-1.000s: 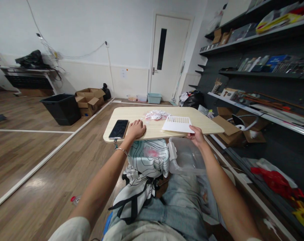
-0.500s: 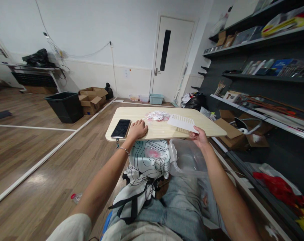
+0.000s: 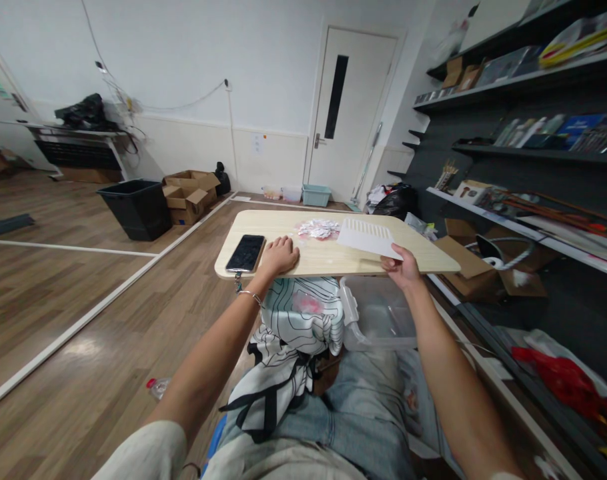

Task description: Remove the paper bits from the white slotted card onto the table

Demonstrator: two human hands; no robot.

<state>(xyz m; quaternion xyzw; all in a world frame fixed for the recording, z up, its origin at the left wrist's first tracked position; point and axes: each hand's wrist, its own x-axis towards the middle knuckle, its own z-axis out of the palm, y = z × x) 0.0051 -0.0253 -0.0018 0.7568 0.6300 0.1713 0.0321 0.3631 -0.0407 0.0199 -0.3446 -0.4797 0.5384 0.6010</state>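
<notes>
My left hand (image 3: 280, 255) lies palm down on the pale wooden tabletop (image 3: 328, 262), its fingers lightly curved and nothing visible in them. Just to its left is a dark-screened phone (image 3: 246, 253) with a strap hanging over the edge. At the table's right front, my right hand (image 3: 402, 267) pinches the near corner of a white card (image 3: 366, 239) with rows of short strips or slots along its far half. The card is tilted a little above the tabletop. Beyond my left hand, a heap of small white pieces (image 3: 319, 229) rests on something pinkish.
Below the table edge sit a cloth-lined container (image 3: 303, 313) and a clear plastic box (image 3: 381, 317). Dark shelves (image 3: 513, 147) with goods run along the right. A black bin (image 3: 136, 210) and cardboard boxes (image 3: 191, 193) stand on the floor at left.
My right hand has tilted the card slightly, so its face shows more toward me. The left hand stays resting on the table. The whole view has shifted a little.
</notes>
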